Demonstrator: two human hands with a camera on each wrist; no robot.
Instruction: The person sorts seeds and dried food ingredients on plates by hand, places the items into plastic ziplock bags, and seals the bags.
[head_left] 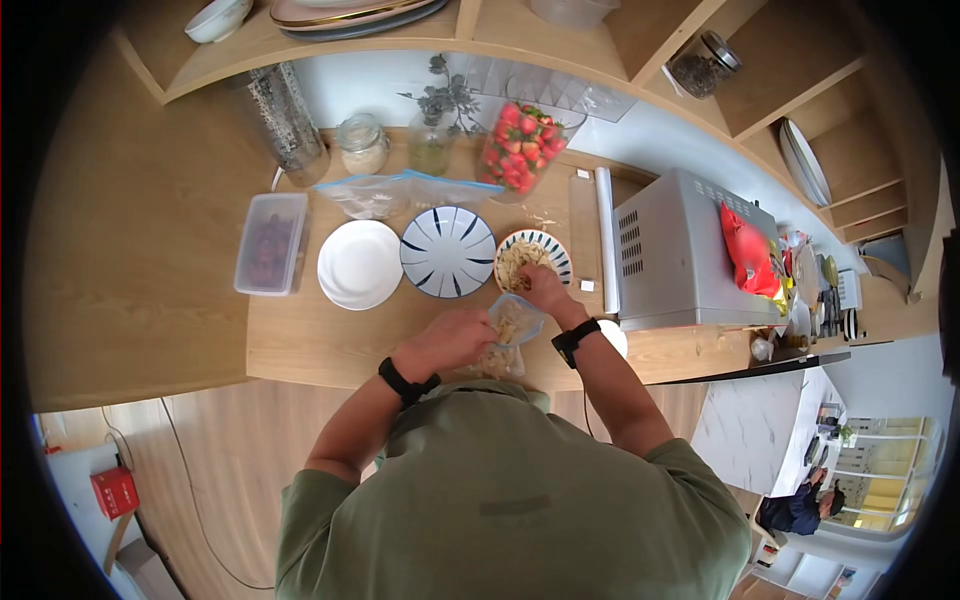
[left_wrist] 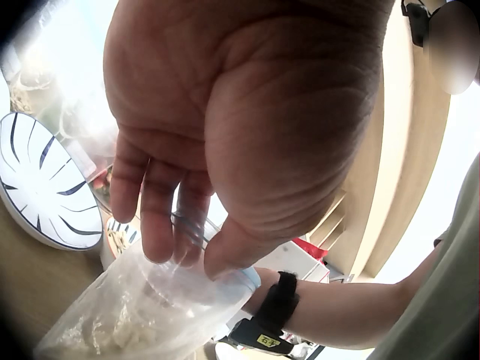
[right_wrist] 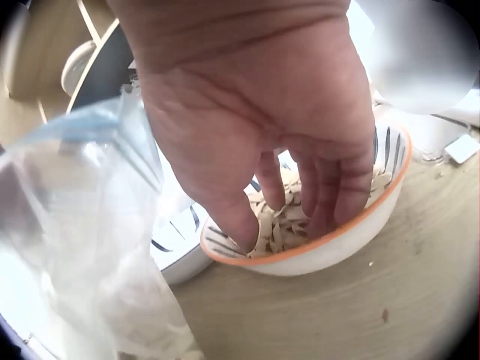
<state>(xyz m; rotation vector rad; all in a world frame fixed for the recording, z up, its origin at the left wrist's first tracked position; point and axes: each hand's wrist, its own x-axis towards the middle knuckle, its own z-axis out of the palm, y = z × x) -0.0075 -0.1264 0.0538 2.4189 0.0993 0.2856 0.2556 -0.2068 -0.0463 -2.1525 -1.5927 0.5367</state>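
Note:
A patterned bowl (head_left: pixel 561 262) with an orange rim (right_wrist: pixel 300 257) holds pale, sliced dry pieces (right_wrist: pixel 281 229). The right hand (head_left: pixel 545 290) reaches down into it, and in the right wrist view the fingers of the right hand (right_wrist: pixel 262 120) are bent among the pieces. Just left of the bowl, the left hand (head_left: pixel 462 338) pinches the top of a clear zip bag (head_left: pixel 520 318) between thumb and fingers. In the left wrist view the left hand (left_wrist: pixel 225 135) grips the rim of the bag (left_wrist: pixel 142 307), whose mouth is open; similar pale pieces lie inside it.
A striped blue-white plate (head_left: pixel 447 252), a white plate (head_left: pixel 360 265) and a lidded plastic container (head_left: pixel 271 245) stand to the left. Behind are an empty-looking zip bag (head_left: pixel 400 190), a glass jar (head_left: pixel 362 145) and a strawberry container (head_left: pixel 520 150). A microwave (head_left: pixel 665 250) stands at right, shelves overhead.

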